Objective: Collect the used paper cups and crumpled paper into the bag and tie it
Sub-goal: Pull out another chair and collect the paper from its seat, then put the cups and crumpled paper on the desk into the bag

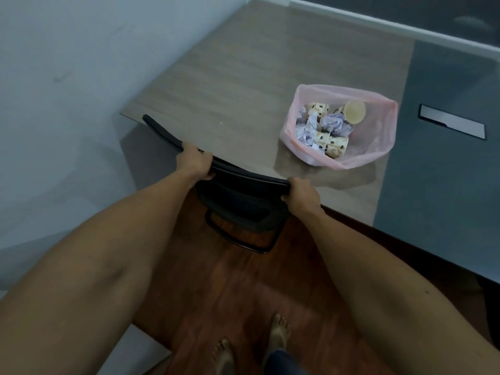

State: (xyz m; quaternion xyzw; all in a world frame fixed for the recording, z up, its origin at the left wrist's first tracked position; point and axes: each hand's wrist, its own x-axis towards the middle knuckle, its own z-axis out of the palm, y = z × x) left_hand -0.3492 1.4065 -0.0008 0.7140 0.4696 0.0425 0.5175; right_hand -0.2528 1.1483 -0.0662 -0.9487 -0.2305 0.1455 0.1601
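Note:
A pink see-through bag [378, 136] lies open on the wooden table [243, 77], to the right of my hands. Inside it are several patterned paper cups [336, 144] and crumpled paper [334, 123]; one cup [354, 111] shows its pale bottom. My left hand [195, 161] grips the top edge of a black chair back [243, 171] near its middle. My right hand [301, 194] grips the same edge at its right end. Neither hand touches the bag.
The black chair [238, 209] stands tucked under the table's near edge. A white wall [67, 90] is on the left. A grey table section with a metal cable hatch [451, 121] lies to the right. My bare feet [280, 332] stand on the red-brown wood floor.

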